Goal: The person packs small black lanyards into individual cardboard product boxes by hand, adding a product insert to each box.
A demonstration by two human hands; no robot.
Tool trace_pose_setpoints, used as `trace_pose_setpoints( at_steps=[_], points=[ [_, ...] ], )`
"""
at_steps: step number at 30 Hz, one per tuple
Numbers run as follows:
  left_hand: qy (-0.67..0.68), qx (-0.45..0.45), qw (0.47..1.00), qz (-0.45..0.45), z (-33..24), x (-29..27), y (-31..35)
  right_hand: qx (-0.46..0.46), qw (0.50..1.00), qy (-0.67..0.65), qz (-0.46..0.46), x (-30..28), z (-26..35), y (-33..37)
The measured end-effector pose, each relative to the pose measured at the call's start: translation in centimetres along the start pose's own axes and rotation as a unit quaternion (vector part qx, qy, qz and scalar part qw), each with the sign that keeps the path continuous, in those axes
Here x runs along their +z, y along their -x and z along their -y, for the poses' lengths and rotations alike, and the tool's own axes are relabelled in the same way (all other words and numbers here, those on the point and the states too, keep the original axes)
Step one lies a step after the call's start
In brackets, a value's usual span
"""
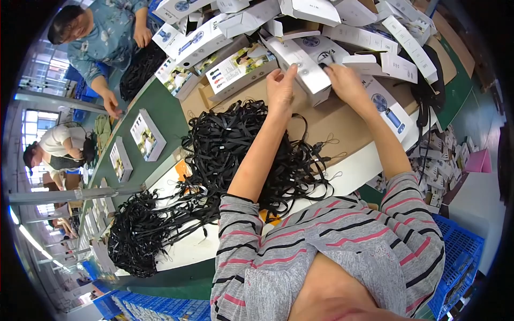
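Left hand (280, 85) and right hand (347, 81) both pinch one white carton (306, 67) between them, fingers curled on its ends. Black straps (241, 150) heaped just below wrists — best to grip corners squarely, lift clear of neighbouring boxes (235, 64).

The white box (302, 67) hides both hands' fingertips, and black straps (235, 155) bury the cardboard beneath.

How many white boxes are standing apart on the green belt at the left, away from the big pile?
2: one white box near the belt's middle, another white box just below-left of it. More small boxes may stand farther down the green belt, too blurred to count.
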State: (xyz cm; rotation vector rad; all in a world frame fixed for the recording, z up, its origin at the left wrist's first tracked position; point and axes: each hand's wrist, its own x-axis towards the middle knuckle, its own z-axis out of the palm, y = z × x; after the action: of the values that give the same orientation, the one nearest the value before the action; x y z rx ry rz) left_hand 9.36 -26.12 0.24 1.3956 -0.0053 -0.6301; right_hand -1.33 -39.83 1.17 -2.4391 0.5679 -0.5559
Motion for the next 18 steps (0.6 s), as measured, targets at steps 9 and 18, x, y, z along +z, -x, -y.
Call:
trace_pose_setpoints(
  at_steps=[9, 18],
  points=[
    [-0.200, 0.030, 0.972, 0.119, -3.3, -5.8, 2.2, -0.146, 0.915, -0.210, 0.312, 1.6, 5.5, 3.5],
    [0.039, 0.118, 0.980, 0.155, -3.6, -15.9, 13.1, -0.201, 0.905, -0.299, 0.228, -9.2, 13.7, 0.9]
  ],
)
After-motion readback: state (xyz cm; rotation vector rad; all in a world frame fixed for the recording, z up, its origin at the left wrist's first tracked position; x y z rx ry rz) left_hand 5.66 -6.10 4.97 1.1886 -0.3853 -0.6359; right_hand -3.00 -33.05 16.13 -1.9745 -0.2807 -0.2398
